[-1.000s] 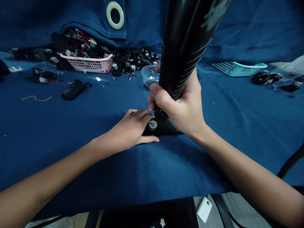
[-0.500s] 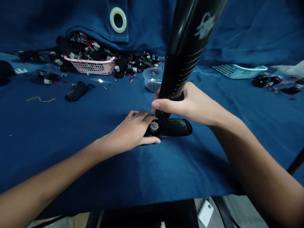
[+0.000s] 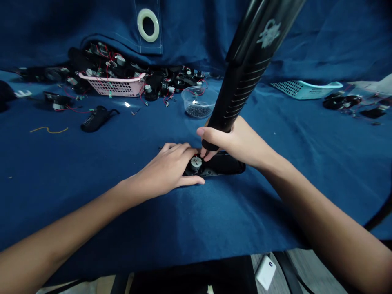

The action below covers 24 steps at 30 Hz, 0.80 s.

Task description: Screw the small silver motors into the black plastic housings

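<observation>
A long black plastic shell [image 3: 228, 164] lies on the blue cloth, with a round silver motor [image 3: 196, 163] and red wire in its left part. Around the shell's left end is my left hand [image 3: 167, 168], its thumb along the near edge and its fingers over the far side. My right hand [image 3: 234, 141] grips a thick black electric screwdriver [image 3: 241, 85] by its ridged lower part. The screwdriver leans to the upper right, its lower end above the shell. Fingertips of my right hand reach down beside the motor; whether they pinch anything small is unclear.
Behind the shell stands a clear plastic bowl [image 3: 200, 102] of small dark pieces. A pink basket [image 3: 114, 85] heaped with wired parts is at the back left, a turquoise basket [image 3: 309, 90] at the back right. One black part [image 3: 96, 119] lies left, near a yellow strand [image 3: 49, 130].
The screwdriver's lower end has lifted off the shell and its top leans further right. My right fingertips have come down beside the motor. My left hand stays on the shell.
</observation>
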{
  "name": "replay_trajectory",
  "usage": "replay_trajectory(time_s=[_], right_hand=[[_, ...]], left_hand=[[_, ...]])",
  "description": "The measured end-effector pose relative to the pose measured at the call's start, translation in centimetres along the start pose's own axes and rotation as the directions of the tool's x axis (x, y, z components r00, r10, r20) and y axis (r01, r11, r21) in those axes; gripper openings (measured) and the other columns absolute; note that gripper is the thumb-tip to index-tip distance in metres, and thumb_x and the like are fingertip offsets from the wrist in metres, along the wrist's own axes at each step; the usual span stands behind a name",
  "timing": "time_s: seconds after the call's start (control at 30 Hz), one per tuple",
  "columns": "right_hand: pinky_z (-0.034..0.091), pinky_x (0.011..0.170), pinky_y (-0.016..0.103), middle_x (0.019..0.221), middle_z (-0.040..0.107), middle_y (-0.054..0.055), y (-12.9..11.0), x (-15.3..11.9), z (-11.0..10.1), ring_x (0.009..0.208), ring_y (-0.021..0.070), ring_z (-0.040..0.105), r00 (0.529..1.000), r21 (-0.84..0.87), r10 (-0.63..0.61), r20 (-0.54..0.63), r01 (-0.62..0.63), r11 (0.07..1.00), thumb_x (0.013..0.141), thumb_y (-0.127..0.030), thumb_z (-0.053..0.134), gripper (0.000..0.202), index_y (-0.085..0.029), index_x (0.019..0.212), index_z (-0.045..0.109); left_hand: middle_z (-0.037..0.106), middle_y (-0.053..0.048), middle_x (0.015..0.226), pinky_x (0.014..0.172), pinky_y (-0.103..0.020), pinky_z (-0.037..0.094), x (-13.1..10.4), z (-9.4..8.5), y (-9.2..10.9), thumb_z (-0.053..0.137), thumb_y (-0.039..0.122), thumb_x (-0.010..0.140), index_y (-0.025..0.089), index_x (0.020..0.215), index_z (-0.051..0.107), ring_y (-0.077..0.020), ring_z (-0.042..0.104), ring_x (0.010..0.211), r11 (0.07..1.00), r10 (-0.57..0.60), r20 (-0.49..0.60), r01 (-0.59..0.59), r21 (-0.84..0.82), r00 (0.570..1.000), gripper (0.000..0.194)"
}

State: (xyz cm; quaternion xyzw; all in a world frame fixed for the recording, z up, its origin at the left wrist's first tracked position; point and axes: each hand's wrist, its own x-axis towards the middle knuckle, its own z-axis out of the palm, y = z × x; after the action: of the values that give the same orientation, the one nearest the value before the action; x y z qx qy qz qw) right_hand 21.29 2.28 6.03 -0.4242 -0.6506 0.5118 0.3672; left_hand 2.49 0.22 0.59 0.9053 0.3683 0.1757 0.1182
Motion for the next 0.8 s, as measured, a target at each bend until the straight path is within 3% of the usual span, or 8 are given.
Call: replay_trajectory(time_s=[0.2, 0.5, 0.67, 0.73, 0.8], right_hand=[[0.059, 0.047, 0.029, 0.056, 0.065, 0.004, 1.2, 0.2, -0.1, 0.048, 0.0172, 0.065, 0.998, 0.090, -0.023, -0.065, 0.029, 0.996, 0.082, -0.037, 0.069, 0.029, -0.017, 0.062, 0.064], [0.058, 0.044, 0.028, 0.055, 0.063, 0.004, 1.4, 0.2, -0.4, 0.048, 0.0176, 0.064, 0.993, 0.224, 0.070, -0.090, -0.048, 0.973, 0.076, -0.037, 0.076, 0.028, -0.018, 0.063, 0.061], [0.059, 0.047, 0.029, 0.058, 0.063, 0.003, 0.8, -0.2, -1.0, 0.052, 0.0180, 0.065, 0.988, 0.266, 0.025, -0.150, 0.016, 0.964, 0.077, -0.038, 0.075, 0.025, -0.019, 0.069, 0.061], [0.060, 0.049, 0.029, 0.060, 0.063, 0.003, 0.5, -0.4, -1.3, 0.054, 0.0178, 0.067, 0.985, 0.324, 0.021, -0.172, 0.036, 0.945, 0.078, -0.042, 0.073, 0.027, -0.019, 0.070, 0.061], [0.061, 0.053, 0.029, 0.061, 0.065, 0.003, 0.1, -0.6, -1.4, 0.056, 0.0175, 0.068, 0.982, 0.404, 0.045, -0.181, 0.033, 0.914, 0.079, -0.046, 0.071, 0.029, -0.020, 0.071, 0.060]], left_hand=[[0.061, -0.008, 0.111, 0.099, -0.044, 0.040, 0.1, -0.3, 0.3, 0.068, 0.055, 0.084, 0.017, 0.120, 0.053, -0.0272, 0.057, 0.107, 1.000, -0.024, 0.029, 0.024, 0.016, 0.999, 0.055], [0.061, -0.007, 0.113, 0.100, -0.043, 0.040, -0.1, -0.1, 0.2, 0.069, 0.054, 0.084, 0.019, 0.124, 0.053, -0.0269, 0.058, 0.109, 1.000, -0.018, 0.014, 0.018, 0.009, 1.000, 0.056], [0.060, -0.008, 0.121, 0.104, -0.045, 0.037, -0.3, 0.0, 0.2, 0.065, 0.055, 0.087, 0.021, 0.131, 0.048, -0.0266, 0.056, 0.114, 0.999, -0.029, 0.018, 0.030, -0.012, 0.999, 0.058], [0.057, -0.009, 0.128, 0.106, -0.047, 0.035, -0.5, 0.0, 0.4, 0.063, 0.057, 0.087, 0.021, 0.134, 0.046, -0.0277, 0.052, 0.120, 0.999, -0.036, -0.008, 0.036, -0.020, 0.999, 0.061], [0.055, -0.011, 0.133, 0.108, -0.049, 0.032, -0.6, 0.0, 0.6, 0.062, 0.057, 0.088, 0.021, 0.135, 0.045, -0.0286, 0.048, 0.125, 0.999, -0.040, -0.101, 0.039, -0.015, 0.994, 0.061]])
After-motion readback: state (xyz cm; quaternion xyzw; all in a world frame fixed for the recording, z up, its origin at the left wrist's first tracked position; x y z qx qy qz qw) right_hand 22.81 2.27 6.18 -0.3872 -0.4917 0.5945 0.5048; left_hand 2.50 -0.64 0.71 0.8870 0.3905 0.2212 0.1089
